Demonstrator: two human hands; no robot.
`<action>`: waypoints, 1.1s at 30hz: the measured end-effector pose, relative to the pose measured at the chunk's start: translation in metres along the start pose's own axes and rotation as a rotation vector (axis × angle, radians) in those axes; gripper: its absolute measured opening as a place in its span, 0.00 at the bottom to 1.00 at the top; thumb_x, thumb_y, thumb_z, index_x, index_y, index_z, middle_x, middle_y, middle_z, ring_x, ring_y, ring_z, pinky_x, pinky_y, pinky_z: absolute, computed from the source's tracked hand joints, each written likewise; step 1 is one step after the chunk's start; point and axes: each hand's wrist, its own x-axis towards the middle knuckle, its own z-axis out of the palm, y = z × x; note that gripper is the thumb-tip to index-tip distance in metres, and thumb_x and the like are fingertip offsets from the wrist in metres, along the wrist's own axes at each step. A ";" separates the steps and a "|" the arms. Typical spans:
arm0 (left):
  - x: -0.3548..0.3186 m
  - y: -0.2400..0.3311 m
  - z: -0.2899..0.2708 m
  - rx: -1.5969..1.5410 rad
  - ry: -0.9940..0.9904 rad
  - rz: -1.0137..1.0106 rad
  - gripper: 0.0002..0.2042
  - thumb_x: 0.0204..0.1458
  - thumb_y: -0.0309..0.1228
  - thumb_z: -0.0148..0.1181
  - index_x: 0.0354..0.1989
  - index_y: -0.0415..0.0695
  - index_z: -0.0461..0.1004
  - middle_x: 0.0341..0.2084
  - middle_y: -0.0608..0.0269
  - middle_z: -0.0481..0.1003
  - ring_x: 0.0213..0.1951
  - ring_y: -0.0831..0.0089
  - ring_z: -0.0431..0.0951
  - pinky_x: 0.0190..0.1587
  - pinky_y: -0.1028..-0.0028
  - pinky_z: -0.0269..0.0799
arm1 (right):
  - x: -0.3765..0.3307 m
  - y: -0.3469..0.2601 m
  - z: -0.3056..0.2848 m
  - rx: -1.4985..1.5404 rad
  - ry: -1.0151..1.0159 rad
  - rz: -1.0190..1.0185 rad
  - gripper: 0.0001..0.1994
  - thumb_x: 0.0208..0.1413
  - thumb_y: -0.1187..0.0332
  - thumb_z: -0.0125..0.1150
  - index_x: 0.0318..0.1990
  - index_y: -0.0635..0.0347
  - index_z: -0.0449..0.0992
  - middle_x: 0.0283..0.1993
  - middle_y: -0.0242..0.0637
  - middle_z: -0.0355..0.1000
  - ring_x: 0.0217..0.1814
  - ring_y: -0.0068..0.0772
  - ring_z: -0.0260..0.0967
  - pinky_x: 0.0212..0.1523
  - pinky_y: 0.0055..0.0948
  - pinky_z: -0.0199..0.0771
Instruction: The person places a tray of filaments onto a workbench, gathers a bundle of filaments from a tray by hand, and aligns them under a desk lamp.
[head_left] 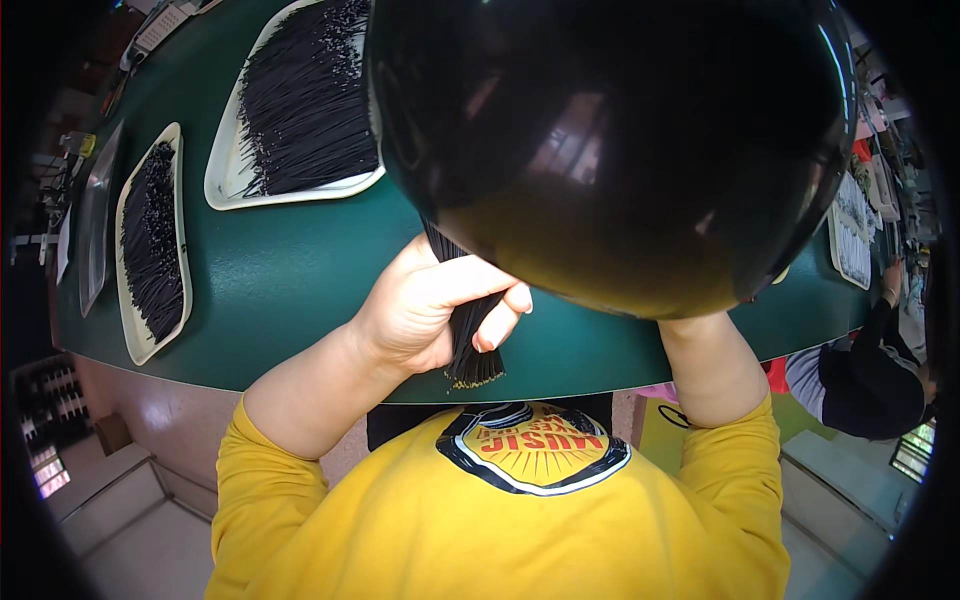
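My left hand (pixel 420 310) is closed around a bundle of thin black wires (pixel 474 355) over the near part of the green table. The lower ends of the wires are bright and point toward me; their upper part runs behind a large glossy black dome (pixel 620 170). That dome covers much of the upper middle and right of the view. My right forearm (pixel 705 365) reaches up under its lower edge, so my right hand and whatever it may hold are hidden.
A large cream tray (pixel 228 195) heaped with black wires lies at the upper left of the green table (pixel 290 290). Farther left are a smaller wire tray (pixel 185 265) and a clear plastic piece (pixel 100 230). At right, another tray (pixel 852 270) holds pale items; a person (pixel 870 390) sits nearby.
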 end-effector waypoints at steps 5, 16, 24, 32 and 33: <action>0.001 0.001 -0.002 -0.103 -0.092 -0.075 0.05 0.49 0.20 0.48 0.32 0.34 0.70 0.21 0.54 0.72 0.15 0.73 0.70 0.18 0.80 0.65 | 0.006 0.005 0.005 -0.068 -0.133 -0.026 0.10 0.44 0.82 0.55 0.38 0.68 0.70 0.33 0.38 0.71 0.32 0.27 0.69 0.32 0.22 0.70; -0.002 0.003 0.009 0.167 0.114 0.003 0.03 0.48 0.18 0.51 0.30 0.32 0.69 0.20 0.54 0.73 0.18 0.70 0.75 0.22 0.77 0.74 | 0.009 -0.024 -0.002 0.340 -0.078 0.193 0.11 0.44 0.82 0.55 0.39 0.67 0.70 0.33 0.38 0.71 0.35 0.28 0.70 0.35 0.25 0.71; -0.004 0.002 0.010 0.256 0.121 0.048 0.03 0.49 0.19 0.51 0.30 0.31 0.69 0.20 0.54 0.73 0.20 0.69 0.77 0.22 0.78 0.74 | 0.012 -0.009 0.006 0.006 -0.117 -0.052 0.12 0.42 0.82 0.55 0.38 0.68 0.69 0.32 0.37 0.70 0.29 0.24 0.68 0.30 0.22 0.70; -0.003 -0.001 0.003 0.588 0.218 0.260 0.03 0.47 0.19 0.51 0.24 0.34 0.70 0.16 0.60 0.71 0.16 0.78 0.71 0.19 0.83 0.66 | 0.016 -0.006 0.010 -0.278 -0.091 -0.260 0.08 0.40 0.81 0.58 0.32 0.67 0.73 0.29 0.37 0.73 0.29 0.23 0.71 0.31 0.20 0.70; -0.001 -0.004 -0.001 0.544 0.210 0.300 0.02 0.45 0.17 0.51 0.22 0.36 0.69 0.14 0.63 0.68 0.14 0.81 0.66 0.17 0.84 0.61 | 0.016 -0.005 0.010 -0.289 -0.072 -0.284 0.08 0.40 0.81 0.58 0.31 0.67 0.73 0.28 0.37 0.73 0.29 0.24 0.71 0.30 0.20 0.69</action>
